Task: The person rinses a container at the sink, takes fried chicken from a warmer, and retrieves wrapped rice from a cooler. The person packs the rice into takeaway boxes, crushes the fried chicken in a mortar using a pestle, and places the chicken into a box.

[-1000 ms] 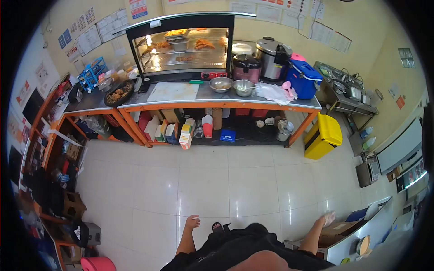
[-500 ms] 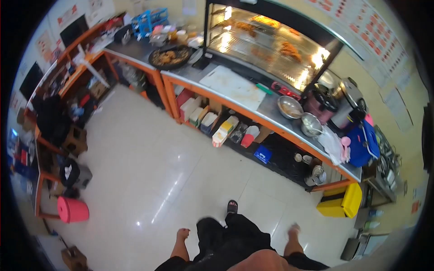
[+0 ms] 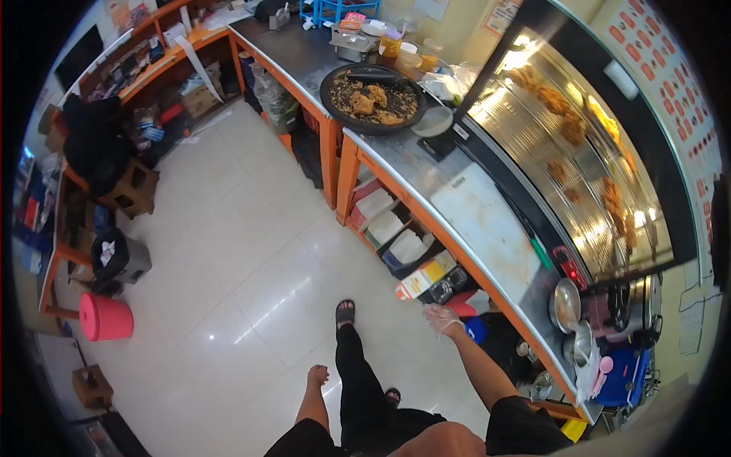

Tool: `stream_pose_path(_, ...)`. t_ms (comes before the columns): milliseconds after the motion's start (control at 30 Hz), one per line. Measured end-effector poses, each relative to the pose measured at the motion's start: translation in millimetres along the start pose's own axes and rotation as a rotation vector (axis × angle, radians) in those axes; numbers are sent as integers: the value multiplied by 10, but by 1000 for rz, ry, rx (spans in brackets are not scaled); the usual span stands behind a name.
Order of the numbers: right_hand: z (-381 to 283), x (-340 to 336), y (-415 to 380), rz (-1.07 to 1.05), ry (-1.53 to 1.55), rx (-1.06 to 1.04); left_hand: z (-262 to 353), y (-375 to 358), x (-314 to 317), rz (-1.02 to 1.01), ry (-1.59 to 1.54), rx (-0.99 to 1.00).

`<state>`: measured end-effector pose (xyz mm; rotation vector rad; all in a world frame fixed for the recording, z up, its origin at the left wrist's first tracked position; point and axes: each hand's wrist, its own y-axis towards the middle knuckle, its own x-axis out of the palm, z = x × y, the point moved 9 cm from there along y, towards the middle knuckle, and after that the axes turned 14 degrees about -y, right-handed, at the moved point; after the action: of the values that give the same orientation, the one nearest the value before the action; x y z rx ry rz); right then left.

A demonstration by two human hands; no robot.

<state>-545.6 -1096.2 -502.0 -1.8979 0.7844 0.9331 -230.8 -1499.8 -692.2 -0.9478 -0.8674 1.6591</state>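
My left hand (image 3: 318, 374) hangs low over the tiled floor, fingers curled in, with nothing visible in it. A clear plastic glove covers my right hand (image 3: 442, 318), which is held out beside the counter's front, its fingers apart and nothing in them. Nearest to it, on the shelf under the counter, are a red-and-white box (image 3: 470, 303) and a blue item (image 3: 475, 329). Farther forward on the counter sits a wide black stone mortar (image 3: 333, 103) holding fried chicken pieces (image 3: 368, 100), crumbs and a dark pestle (image 3: 375, 77).
A stained white cutting board (image 3: 487, 221) lies by a green-handled knife (image 3: 541, 253). Behind it stands a lit glass warmer (image 3: 571, 152) with fried food. Metal bowls (image 3: 564, 305) are at right. A pink bin (image 3: 106, 317) and a seated person (image 3: 93, 145) are at left.
I have stepped forward and turned, so the mortar and counter look closer. My right hand has risen forward to the counter's front; my left still hangs low.
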Motion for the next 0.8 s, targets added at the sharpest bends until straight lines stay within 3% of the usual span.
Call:
stream_pose_path(33,11,-18,329,19,18,-24,319,492,67,-3,75,70)
stream_pose_path(67,106,216,613,-155,621,21,641,1017,175,13,252,179)
stream_pose_path(100,218,454,878,-325,1218,88,1341,1138,264,34,431,362)
stream_pose_path(133,222,610,1045,-477,1825,182,1832,1354,321,96,375,352)
stream_pose_path(167,185,465,1202,-347,1370,78,2401,1546,459,22,366,443)
stream_pose_path(200,7,223,1400,-237,910,-32,3522,1012,501,-151,427,457)
stream_pose_path(233,99,355,1585,-233,1066,57,3667,1623,547,-15,248,428)
stream_pose_path(267,253,542,1763,-215,1228,147,4201,1738,615,-18,185,502)
stream_pose_path(333,347,675,2122,-209,1539,343,5046,2103,778,62,196,785)
stream_pose_path(367,281,635,2265,-229,1687,456,5474,2163,848,44,186,836)
stream_pose_path(400,294,582,2389,-221,1474,466,5923,2021,857,89,125,988)
stream_pose_path(467,268,437,2686,-205,1049,439,6581,1836,995,37,147,1063)
stream_pose_path(533,-38,209,2912,-168,938,539,7070,1825,1347,28,300,1201)
stream_pose_path(600,-303,75,2962,-121,886,563,7272,1915,1494,73,299,1213)
stream_pose_path(733,-365,35,3054,-112,908,564,7421,2542,1702,5,458,905)
stream_pose_path(800,-259,39,3126,-116,1014,642,7518,2434,1597,183,314,1031)
